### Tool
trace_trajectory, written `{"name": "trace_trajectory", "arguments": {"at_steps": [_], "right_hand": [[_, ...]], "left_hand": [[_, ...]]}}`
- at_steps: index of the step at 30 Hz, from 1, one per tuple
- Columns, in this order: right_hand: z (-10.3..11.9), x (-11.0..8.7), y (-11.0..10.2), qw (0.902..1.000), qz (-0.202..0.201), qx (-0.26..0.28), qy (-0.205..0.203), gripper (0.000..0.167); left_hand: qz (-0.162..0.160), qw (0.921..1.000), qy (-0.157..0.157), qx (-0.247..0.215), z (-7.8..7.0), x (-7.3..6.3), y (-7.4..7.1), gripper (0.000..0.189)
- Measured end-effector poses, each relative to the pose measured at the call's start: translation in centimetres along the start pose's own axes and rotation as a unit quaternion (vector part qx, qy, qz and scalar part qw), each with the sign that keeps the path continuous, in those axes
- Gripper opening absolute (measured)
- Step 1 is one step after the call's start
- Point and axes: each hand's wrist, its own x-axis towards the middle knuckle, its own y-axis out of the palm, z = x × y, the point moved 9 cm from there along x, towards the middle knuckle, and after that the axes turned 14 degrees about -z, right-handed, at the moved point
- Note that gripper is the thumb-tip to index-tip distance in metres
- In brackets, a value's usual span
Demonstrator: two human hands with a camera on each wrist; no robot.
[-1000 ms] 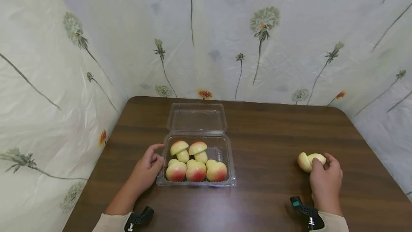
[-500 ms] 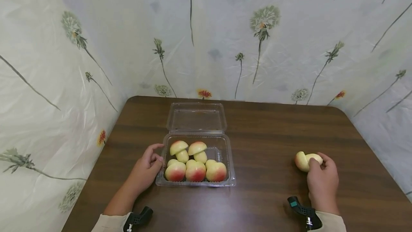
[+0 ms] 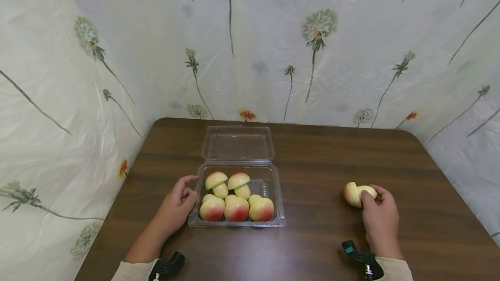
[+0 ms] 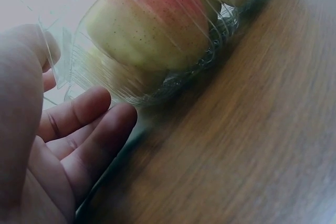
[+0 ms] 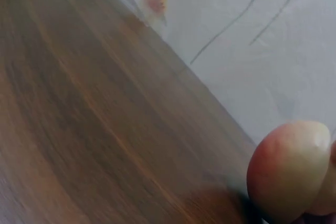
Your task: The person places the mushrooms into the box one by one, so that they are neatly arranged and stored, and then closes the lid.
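My right hand [image 3: 380,220] pinches a yellow-and-red mushroom-shaped piece [image 3: 353,195] by its pale stem, over the right side of the table. In the right wrist view the rounded cap [image 5: 286,171] fills the lower right corner. Farther left, a clear plastic clamshell container [image 3: 282,205] lies with its lid [image 3: 239,142] folded back. Several matching mushroom-shaped pieces [image 3: 236,208] sit inside in two rows; the back row has a gap at its right end. My left hand [image 3: 177,205] holds the container's left rim between thumb and index finger, its other fingers [image 4: 105,140] loose below.
A brown wood-grain table [image 3: 312,242] stands against walls covered with dandelion-patterned sheeting [image 3: 258,34]. Bare tabletop lies between the container and my right hand. Each wrist wears a black camera mount [image 3: 365,259].
My right hand has moved left across the table toward the container, carrying the mushroom-shaped piece. The left hand and the container stay in place.
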Motion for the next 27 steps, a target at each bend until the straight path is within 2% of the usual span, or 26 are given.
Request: {"name": "trace_trajectory", "arguments": {"at_steps": [14, 27], "right_hand": [[1.0, -2.1, 2.2, 0.9978, 0.055, 0.006, -0.037, 0.051], [2.4, -4.5, 4.2, 0.99, 0.107, 0.025, -0.089, 0.046]], "left_hand": [[0.001, 1.0, -0.003, 0.003, 0.3, 0.0, 0.1, 0.044], [0.0, 0.9999, -0.009, 0.007, 0.3, 0.1, 0.0, 0.043]]}}
